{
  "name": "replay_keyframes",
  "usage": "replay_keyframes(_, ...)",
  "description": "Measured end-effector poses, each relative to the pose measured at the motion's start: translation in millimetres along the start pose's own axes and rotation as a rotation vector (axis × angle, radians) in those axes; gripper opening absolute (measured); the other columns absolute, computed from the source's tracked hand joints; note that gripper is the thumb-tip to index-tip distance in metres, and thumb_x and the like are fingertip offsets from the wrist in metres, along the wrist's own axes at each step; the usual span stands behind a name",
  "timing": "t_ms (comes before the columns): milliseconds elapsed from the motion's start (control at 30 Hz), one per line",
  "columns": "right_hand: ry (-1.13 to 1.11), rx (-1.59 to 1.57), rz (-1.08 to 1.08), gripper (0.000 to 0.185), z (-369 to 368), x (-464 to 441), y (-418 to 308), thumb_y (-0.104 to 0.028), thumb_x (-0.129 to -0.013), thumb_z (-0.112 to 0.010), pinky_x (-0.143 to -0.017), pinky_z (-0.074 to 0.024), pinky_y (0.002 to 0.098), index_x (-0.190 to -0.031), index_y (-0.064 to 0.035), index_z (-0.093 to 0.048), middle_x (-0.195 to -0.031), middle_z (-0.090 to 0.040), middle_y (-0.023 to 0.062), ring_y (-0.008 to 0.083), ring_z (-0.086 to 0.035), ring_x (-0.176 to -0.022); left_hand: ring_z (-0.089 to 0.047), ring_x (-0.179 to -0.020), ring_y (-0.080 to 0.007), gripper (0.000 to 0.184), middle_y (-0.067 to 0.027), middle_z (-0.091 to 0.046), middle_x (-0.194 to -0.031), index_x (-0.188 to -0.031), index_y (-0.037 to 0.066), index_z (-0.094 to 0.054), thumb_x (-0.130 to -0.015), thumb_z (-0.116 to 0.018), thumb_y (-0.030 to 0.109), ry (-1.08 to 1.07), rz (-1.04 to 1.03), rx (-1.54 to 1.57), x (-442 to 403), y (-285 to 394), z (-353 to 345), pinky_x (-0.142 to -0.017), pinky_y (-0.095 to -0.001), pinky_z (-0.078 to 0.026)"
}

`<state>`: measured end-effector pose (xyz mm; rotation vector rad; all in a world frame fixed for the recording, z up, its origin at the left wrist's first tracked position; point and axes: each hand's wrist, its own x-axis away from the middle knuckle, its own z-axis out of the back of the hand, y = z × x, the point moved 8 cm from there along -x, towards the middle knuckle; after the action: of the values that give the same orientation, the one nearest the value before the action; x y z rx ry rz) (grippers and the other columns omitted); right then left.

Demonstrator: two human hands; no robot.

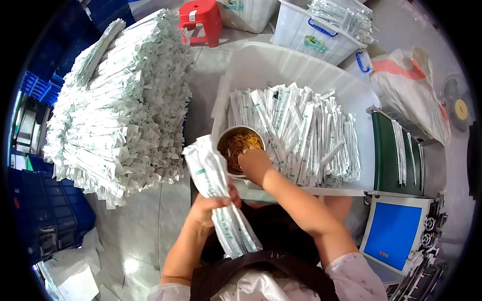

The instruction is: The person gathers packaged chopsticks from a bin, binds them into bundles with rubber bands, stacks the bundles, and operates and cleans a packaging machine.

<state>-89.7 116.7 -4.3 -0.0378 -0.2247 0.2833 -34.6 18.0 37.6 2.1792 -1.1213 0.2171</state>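
Observation:
My left hand (210, 206) is closed around a bundle of long, thin white paper-wrapped packets (217, 180) with green print. The bundle tilts, its lower end close to the dark apron at my lap. My right hand (255, 164) reaches into a round metal bowl (225, 136) of yellow and brown rubber bands (243, 142). Its fingers are curled among the bands, with the fingertips partly hidden. Beside the bowl, many similar loose wrapped packets (306, 133) lie in a large white plastic bin (296, 65).
At left rises a tall stack of bundled packets (120, 110). Behind are a red stool (201, 22) and a clear tub (301, 32) with more packets. On the right, a green belt (386, 150) carries several packets beside a machine with a blue panel (394, 228). Blue crates (55, 210) stand lower left.

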Motion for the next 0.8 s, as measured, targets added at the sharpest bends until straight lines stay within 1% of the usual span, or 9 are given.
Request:
replay_keyframes(100, -0.17, -0.018, -0.103, 0.018, 0, -9, -6, -0.014, -0.079, -0.049, -0.067, -0.0484, 0.0315, -0.083, -0.0116, -0.066, -0.084, -0.064, 0.0081, 0.0202, -0.062, -0.08, -0.049, -0.06, -0.0192, 0.047, -0.0049, -0.048, -0.069, -0.096, 0.006, -0.047, -0.052, -0.064, 0.009, 0.051, -0.049, 0.02, 8, 9, 15, -0.062, -0.032, -0.041)
replay_keyframes(200, -0.206, -0.009, -0.13, 0.016, 0, -8, -2, -0.014, -0.078, -0.051, -0.065, -0.0488, 0.0326, -0.08, -0.0113, -0.067, -0.083, -0.064, 0.0063, 0.0216, -0.062, -0.081, -0.047, -0.06, -0.0188, 0.046, -0.0044, -0.047, -0.068, -0.095, 0.007, -0.047, -0.052, -0.064, 0.01, 0.072, -0.05, 0.031, 9, 5, 21, -0.062, -0.0312, -0.04)
replay_keyframes(267, -0.146, 0.017, -0.126, 0.015, -7, -7, 2, -0.014, -0.077, -0.052, -0.065, -0.0493, 0.0321, -0.079, -0.0107, -0.067, -0.083, -0.064, 0.0069, 0.0226, -0.063, -0.081, -0.047, -0.061, -0.0191, 0.046, -0.0045, -0.047, -0.068, -0.095, 0.007, -0.047, -0.052, -0.064, 0.009, 0.058, -0.047, 0.041, 6, 4, 19, -0.062, -0.0314, -0.04)
replay_keyframes(333, 0.274, -0.084, -0.113, 0.015, 16, -2, 7, -0.014, -0.077, -0.053, -0.066, -0.0495, 0.0327, -0.079, -0.0091, -0.067, -0.083, -0.064, 0.0076, 0.0232, -0.063, -0.08, -0.048, -0.061, -0.0195, 0.047, -0.0048, -0.047, -0.069, -0.097, 0.006, -0.047, -0.053, -0.063, 0.007, 0.089, -0.052, 0.016, 4, 4, 18, -0.063, -0.0314, -0.04)
replay_keyframes(367, 0.27, -0.075, -0.113, 0.015, 14, -2, 7, -0.014, -0.077, -0.053, -0.066, -0.0495, 0.0327, -0.079, -0.0091, -0.067, -0.083, -0.064, 0.0076, 0.0232, -0.063, -0.08, -0.048, -0.062, -0.0199, 0.047, -0.0052, -0.048, -0.069, -0.099, 0.006, -0.047, -0.054, -0.063, 0.007, 0.076, -0.045, 0.018, 3, 2, 19, -0.063, -0.0317, -0.041)
replay_keyframes(467, 0.008, -0.103, -0.183, 0.016, -5, -8, 8, -0.016, -0.076, -0.054, -0.065, -0.0493, 0.0324, -0.078, -0.0066, -0.067, -0.085, -0.062, 0.011, 0.0248, -0.063, -0.075, -0.049, -0.062, -0.0202, 0.049, -0.0054, -0.048, -0.07, -0.1, 0.005, -0.046, -0.055, -0.063, 0.006, 0.059, -0.049, -0.009, 5, 1, 14, -0.063, -0.0319, -0.041)
replay_keyframes(533, 0.123, -0.095, -0.152, 0.011, -3, -14, 4, -0.011, -0.071, -0.054, -0.062, -0.0491, 0.036, -0.072, -0.0065, -0.064, -0.074, -0.06, 0.0128, 0.0267, -0.062, -0.07, -0.05, -0.062, -0.0204, 0.051, -0.006, -0.048, -0.07, -0.103, 0.005, -0.045, -0.055, -0.064, 0.007, 0.028, -0.065, -0.038, 6, 3, 13, -0.062, -0.0324, -0.042)
replay_keyframes(733, 0.393, -0.267, -0.241, 0.013, 19, 3, 17, -0.008, -0.073, -0.052, -0.064, -0.0479, 0.0376, -0.079, -0.0066, -0.064, -0.076, -0.06, 0.0136, 0.0289, -0.06, -0.073, -0.049, -0.065, -0.0205, 0.051, -0.0066, -0.049, -0.071, -0.106, 0.005, -0.044, -0.058, -0.062, 0.006, 0.094, -0.095, -0.025, 12, 8, 18, -0.065, -0.033, -0.043)
replay_keyframes(800, 0.401, -0.309, -0.251, 0.013, 20, 4, 20, -0.007, -0.074, -0.051, -0.065, -0.0474, 0.0383, -0.08, -0.0066, -0.063, -0.075, -0.059, 0.0136, 0.0302, -0.06, -0.073, -0.05, -0.065, -0.0212, 0.05, -0.0071, -0.049, -0.072, -0.107, 0.004, -0.044, -0.06, -0.061, 0.005, 0.074, -0.089, -0.026, 10, 6, 18, -0.065, -0.0336, -0.043)
